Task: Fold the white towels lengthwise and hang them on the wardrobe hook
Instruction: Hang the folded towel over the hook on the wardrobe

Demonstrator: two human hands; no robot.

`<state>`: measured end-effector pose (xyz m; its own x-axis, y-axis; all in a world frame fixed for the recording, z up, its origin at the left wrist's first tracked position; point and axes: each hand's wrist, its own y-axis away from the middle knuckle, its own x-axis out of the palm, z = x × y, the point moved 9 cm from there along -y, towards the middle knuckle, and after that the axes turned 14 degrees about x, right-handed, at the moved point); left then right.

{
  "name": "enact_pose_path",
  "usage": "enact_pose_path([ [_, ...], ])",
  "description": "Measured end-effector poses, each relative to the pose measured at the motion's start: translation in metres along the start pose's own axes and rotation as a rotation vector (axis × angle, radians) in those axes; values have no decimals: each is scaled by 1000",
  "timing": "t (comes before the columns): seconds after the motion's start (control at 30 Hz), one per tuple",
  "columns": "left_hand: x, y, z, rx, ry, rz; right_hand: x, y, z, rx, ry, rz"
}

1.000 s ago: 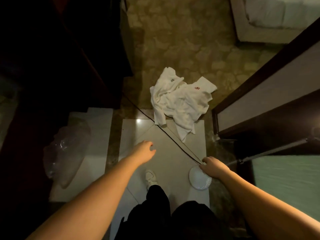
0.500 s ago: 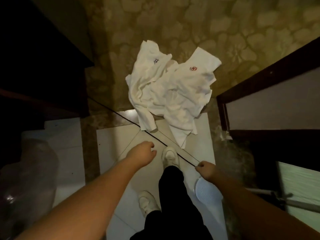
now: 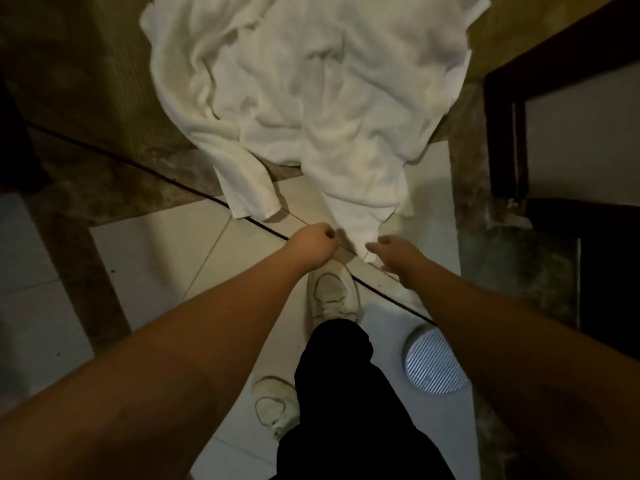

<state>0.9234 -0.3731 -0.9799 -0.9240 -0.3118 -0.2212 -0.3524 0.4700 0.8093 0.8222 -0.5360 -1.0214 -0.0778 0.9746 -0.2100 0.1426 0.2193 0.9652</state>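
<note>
Head view, floor: pale glossy floor tiles (image 3: pixel 145 268) underfoot, meeting a patterned olive-brown carpet (image 3: pixel 86 64) at a mottled stone threshold strip (image 3: pixel 114 188); thin dark line (image 3: pixel 166 178) running diagonally across the threshold and the tiles.

Head view, towels: crumpled heap of white cloth towels (image 3: pixel 322 98) lying on the floor, mostly on the carpet, lower corners spilling over the threshold onto the tiles; unfolded, creased, two tails pointing toward the feet.

Head view, left hand (image 3: pixel 311 242): reaching down, fingers curled into a fist, grip clenched with nothing seen in it; just beside the lowest towel tail; contact with the cloth cannot be told.

Head view, right hand (image 3: pixel 394 249): reaching down, fingers loosely extended toward the same tail, grip released; fingertips right at the tip of the cloth, touching or not cannot be told.

Head view, feet: worn white sneaker (image 3: pixel 332 292) forward between the two forearms, second white sneaker (image 3: pixel 277 405) set back; black trouser leg (image 3: pixel 343 393) covering the ankle.

Head view, right side: round white ribbed disc (image 3: pixel 434 362) flat on the tiles beside the right forearm; dark wooden door frame (image 3: pixel 502 133) at the edge.
</note>
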Motion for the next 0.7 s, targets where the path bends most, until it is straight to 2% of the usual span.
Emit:
enact_pose_path([
  [0.2,31,-31,21,-23,45,61,26,-53,4,121,-376,114],
  [0.3,36,-29,27,-37,82,71,35,-53,1,166,-391,164],
  [0.4,37,-16,29,-54,155,80,31,-37,4,128,-313,125],
  [0.5,33,1,20,-33,261,42,33,-5,16,58,-345,236],
  [0.6,14,24,-10,101,278,-83,32,45,30,-42,-309,369],
  [0.7,-9,53,-50,285,252,-219,25,94,40,-156,-234,420],
])
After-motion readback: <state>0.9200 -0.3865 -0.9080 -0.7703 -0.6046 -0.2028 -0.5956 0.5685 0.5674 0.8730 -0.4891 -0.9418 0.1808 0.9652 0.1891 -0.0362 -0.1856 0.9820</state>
